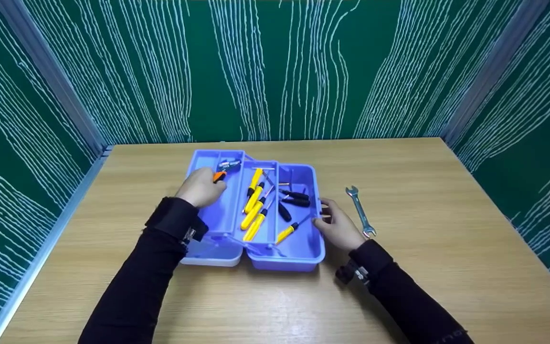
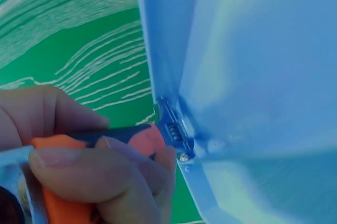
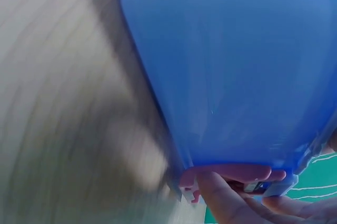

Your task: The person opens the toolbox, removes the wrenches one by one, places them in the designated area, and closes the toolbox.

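Note:
My left hand (image 1: 202, 187) grips an adjustable wrench (image 1: 228, 165) by its orange and black handle, over the left tray of a purple plastic toolbox (image 1: 287, 265). Close up in the left wrist view, the wrench head (image 2: 175, 132) overlaps the tray wall, and its knurled screw shows. My right hand (image 1: 342, 227) holds the toolbox at its right side, thumb at the rim. In the right wrist view its fingers (image 3: 221, 197) lie against a pinkish latch (image 3: 231, 172). Several yellow-handled screwdrivers (image 1: 254, 226) lie in the middle tray.
Black-handled tools (image 1: 295, 202) and another yellow screwdriver (image 1: 287, 232) lie toward the right compartment. A double open-ended spanner (image 1: 360, 210) rests on the wooden table (image 1: 447, 229), right of the box. Green walls with white lines (image 1: 275, 71) enclose the table at the back and sides.

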Demonstrator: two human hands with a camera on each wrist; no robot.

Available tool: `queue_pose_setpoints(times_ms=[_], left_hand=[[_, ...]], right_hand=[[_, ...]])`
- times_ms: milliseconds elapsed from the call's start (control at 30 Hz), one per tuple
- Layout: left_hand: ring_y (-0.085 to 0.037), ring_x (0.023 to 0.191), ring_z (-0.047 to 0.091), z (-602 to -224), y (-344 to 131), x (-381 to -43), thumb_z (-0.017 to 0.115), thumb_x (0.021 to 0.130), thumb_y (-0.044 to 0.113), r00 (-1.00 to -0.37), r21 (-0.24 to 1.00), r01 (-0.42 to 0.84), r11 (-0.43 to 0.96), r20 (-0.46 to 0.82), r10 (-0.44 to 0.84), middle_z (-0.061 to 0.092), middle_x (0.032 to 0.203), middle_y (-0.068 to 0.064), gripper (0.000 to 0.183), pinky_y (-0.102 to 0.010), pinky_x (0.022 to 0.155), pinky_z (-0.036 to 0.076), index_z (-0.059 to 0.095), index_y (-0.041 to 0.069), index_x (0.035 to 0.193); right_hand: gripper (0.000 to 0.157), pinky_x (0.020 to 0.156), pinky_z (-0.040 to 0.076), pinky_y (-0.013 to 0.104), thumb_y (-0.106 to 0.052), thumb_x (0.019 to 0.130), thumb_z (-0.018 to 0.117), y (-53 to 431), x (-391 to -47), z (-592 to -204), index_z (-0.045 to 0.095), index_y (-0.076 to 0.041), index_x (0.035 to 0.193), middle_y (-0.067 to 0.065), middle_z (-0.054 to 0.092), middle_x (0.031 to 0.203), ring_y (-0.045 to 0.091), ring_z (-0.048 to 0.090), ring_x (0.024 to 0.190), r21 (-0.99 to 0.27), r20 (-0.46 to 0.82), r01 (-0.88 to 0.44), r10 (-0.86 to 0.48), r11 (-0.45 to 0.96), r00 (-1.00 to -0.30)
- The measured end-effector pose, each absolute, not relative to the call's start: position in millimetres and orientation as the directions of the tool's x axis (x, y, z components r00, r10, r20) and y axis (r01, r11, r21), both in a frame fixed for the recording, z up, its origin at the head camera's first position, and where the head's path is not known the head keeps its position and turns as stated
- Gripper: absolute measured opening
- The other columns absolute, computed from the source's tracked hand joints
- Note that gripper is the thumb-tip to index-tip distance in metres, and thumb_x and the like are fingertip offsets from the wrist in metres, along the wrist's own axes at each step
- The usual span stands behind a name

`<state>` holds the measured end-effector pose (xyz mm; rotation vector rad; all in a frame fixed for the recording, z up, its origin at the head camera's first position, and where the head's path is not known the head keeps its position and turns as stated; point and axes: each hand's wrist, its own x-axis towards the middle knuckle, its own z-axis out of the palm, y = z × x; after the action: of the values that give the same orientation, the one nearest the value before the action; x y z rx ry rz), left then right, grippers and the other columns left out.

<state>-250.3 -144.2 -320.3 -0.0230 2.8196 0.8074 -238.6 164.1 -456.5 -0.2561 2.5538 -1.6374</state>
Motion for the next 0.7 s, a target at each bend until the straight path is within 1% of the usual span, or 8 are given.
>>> queue_pose_setpoints(times_ms=[133, 267, 367, 433, 500, 600, 633, 700], left_hand=[[-0.018, 0.067, 0.046, -316.0, -144.9, -247.2, 0.046, 0.1, 0.02, -0.982, 0.566, -0.062, 0.822, -0.181, 0.051, 0.044, 0.084, -0.006, 0.025, -0.025, 0.057, 0.036, 0.055, -0.002, 0.108], [-0.021, 0.073, 0.048, -311.5, -145.3, -242.4, 0.044, 0.1, 0.017, -0.993, 0.608, -0.022, 0.793, -0.106, 0.054, 0.047, 0.088, -0.008, 0.026, -0.027, 0.061, 0.038, 0.055, -0.003, 0.113], [-0.024, 0.082, 0.05, -310.8, -143.9, -237.4, 0.044, 0.1, 0.015, -0.998, 0.633, 0.036, 0.774, -0.019, 0.063, 0.051, 0.098, -0.012, 0.033, -0.029, 0.067, 0.042, 0.055, -0.004, 0.124], [-0.026, 0.09, 0.052, -311.3, -141.0, -233.6, 0.043, 0.101, 0.016, -0.998, 0.649, 0.069, 0.758, 0.033, 0.062, 0.053, 0.109, -0.016, 0.04, -0.031, 0.074, 0.047, 0.05, -0.005, 0.135], [-0.028, 0.098, 0.053, -312.8, -137.4, -229.5, 0.043, 0.101, 0.016, -0.995, 0.662, 0.096, 0.743, 0.085, 0.053, 0.051, 0.121, -0.019, 0.046, -0.034, 0.082, 0.049, 0.043, -0.005, 0.143], [-0.031, 0.102, 0.053, -317.1, -131.1, -222.2, 0.045, 0.1, 0.012, -0.98, 0.678, 0.169, 0.716, 0.191, 0.05, 0.051, 0.127, -0.024, 0.048, -0.04, 0.089, 0.051, 0.041, -0.007, 0.144], [-0.031, 0.102, 0.053, -319.2, -129.0, -219.6, 0.046, 0.099, 0.01, -0.97, 0.68, 0.204, 0.705, 0.236, 0.053, 0.052, 0.126, -0.026, 0.048, -0.041, 0.089, 0.051, 0.042, -0.008, 0.143], [-0.031, 0.095, 0.053, -324.1, -124.1, -214.2, 0.048, 0.097, 0.006, -0.949, 0.685, 0.265, 0.679, 0.309, 0.06, 0.053, 0.119, -0.027, 0.045, -0.041, 0.082, 0.05, 0.045, -0.01, 0.14]], right_hand=[[0.056, 0.092, 0.055, 0.041, -0.006, 0.095, 0.056, 165.0, -239.7, -455.9, 0.033, 0.007, 0.144, 0.035, 0.053, 0.131, 0.043, 0.058, 0.118, -0.913, -0.001, -0.071, -0.176, 0.403, -0.984], [0.056, 0.09, 0.056, 0.038, -0.008, 0.095, 0.057, 166.9, -240.9, -455.0, 0.033, 0.005, 0.145, 0.035, 0.052, 0.133, 0.044, 0.058, 0.118, -0.919, -0.017, -0.053, -0.174, 0.39, -0.985], [0.058, 0.089, 0.056, 0.038, -0.011, 0.096, 0.058, 167.5, -240.9, -451.4, 0.032, 0.004, 0.146, 0.033, 0.048, 0.137, 0.044, 0.057, 0.118, -0.92, -0.029, -0.037, -0.161, 0.39, -0.987], [0.06, 0.091, 0.055, 0.04, -0.014, 0.096, 0.059, 167.1, -240.5, -446.6, 0.032, 0.002, 0.147, 0.031, 0.046, 0.14, 0.044, 0.057, 0.119, -0.92, -0.032, -0.025, -0.139, 0.392, -0.99], [0.061, 0.095, 0.053, 0.043, -0.015, 0.096, 0.059, 166.7, -240.4, -441.1, 0.032, 0.002, 0.147, 0.03, 0.044, 0.142, 0.044, 0.055, 0.121, -0.924, -0.021, -0.026, -0.12, 0.38, -0.993], [0.06, 0.1, 0.049, 0.047, -0.014, 0.095, 0.059, 165.1, -239.4, -431.7, 0.034, 0.002, 0.147, 0.029, 0.044, 0.142, 0.045, 0.053, 0.123, -0.935, 0.006, -0.04, -0.096, 0.354, -0.995], [0.059, 0.101, 0.048, 0.048, -0.014, 0.095, 0.059, 164.6, -238.9, -429.0, 0.035, 0.002, 0.146, 0.029, 0.044, 0.142, 0.044, 0.052, 0.124, -0.94, 0.017, -0.048, -0.093, 0.339, -0.995], [0.057, 0.104, 0.047, 0.049, -0.013, 0.096, 0.059, 162.9, -237.5, -423.6, 0.037, 0.003, 0.145, 0.029, 0.044, 0.143, 0.044, 0.051, 0.126, -0.947, 0.042, -0.069, -0.091, 0.313, -0.995]])
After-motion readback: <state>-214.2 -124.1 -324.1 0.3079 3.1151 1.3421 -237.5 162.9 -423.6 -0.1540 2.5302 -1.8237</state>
